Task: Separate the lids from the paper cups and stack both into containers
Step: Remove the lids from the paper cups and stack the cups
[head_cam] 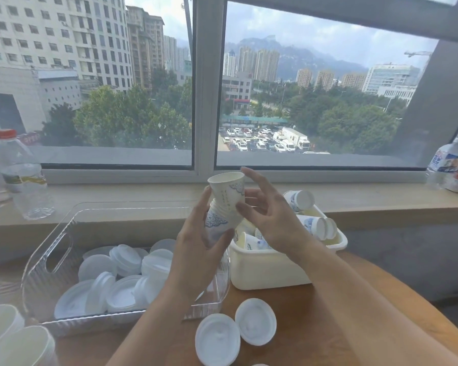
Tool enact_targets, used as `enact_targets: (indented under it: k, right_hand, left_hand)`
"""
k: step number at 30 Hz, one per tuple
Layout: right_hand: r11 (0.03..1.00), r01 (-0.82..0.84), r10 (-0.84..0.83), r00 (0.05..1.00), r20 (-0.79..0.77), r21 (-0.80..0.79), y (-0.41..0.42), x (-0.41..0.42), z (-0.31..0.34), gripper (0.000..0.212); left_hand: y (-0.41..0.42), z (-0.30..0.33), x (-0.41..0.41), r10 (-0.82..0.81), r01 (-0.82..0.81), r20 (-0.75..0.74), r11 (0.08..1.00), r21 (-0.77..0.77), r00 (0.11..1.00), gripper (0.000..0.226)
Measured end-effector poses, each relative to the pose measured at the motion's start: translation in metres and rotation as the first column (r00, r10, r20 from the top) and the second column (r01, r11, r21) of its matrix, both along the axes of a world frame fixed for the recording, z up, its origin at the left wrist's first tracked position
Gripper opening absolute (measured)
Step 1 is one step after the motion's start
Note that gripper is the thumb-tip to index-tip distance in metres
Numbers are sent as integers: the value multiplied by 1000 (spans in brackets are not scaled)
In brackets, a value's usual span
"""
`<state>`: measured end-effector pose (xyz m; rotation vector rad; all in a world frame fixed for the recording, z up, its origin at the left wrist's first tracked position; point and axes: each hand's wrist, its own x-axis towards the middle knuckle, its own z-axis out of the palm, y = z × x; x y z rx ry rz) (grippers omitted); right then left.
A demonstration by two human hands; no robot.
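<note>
The wooden surface (pixel 315 326) runs under both forearms, up to a windowsill. Below and to the left of the left hand (pixel 198 249) sits the clear plastic bin (pixel 48 260), its floor already covered with a loose heap of white lids (pixel 122 276); they lie jumbled and overlapping, not stacked. Just right of the hands, below the right hand (pixel 270 215), stands the cream tub (pixel 270 270), holding paper cups (pixel 310 223) on their sides, several still capped. Two more loose lids (pixel 236 331) lie on the surface beneath the left forearm, outside either container, and open cups (pixel 8 336) show at the lower left corner.

Judging from this, the work looks roughly midway: many lids are off, but capped cups remain in the tub, and the loose lids and cups still need placing.

The left hand grips a short stack of nested cups (pixel 220 217) around its lower part, tilted with the mouths upward and away. The right hand is spread fairly wide, its thumb pressed to the side of the top cup (pixel 228 188), fingers arched beyond the rim; whether they touch it I cannot tell. The cups are white paper with blue cloud motifs and a line of small print.
</note>
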<state>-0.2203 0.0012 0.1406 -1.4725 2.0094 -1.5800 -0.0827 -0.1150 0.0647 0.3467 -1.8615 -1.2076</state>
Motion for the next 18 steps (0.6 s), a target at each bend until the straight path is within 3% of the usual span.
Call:
enact_targets:
  k: [5,13,18]
  right_hand:
    - [1000,-5,6,999,45,-3,10,9,-11,59]
    - [991,5,-6,1000,10,130,22,10,-30,45]
    - [960,57,4,976,-217,273,30,-3,-32,47]
  left_hand:
    - [7,2,4,-14,14,2,1000,-9,1000,89]
    - [8,3,9,36,-36,7,999,-2,999,87]
    - [1,-9,8,37,-36,43,999,-24,998,73]
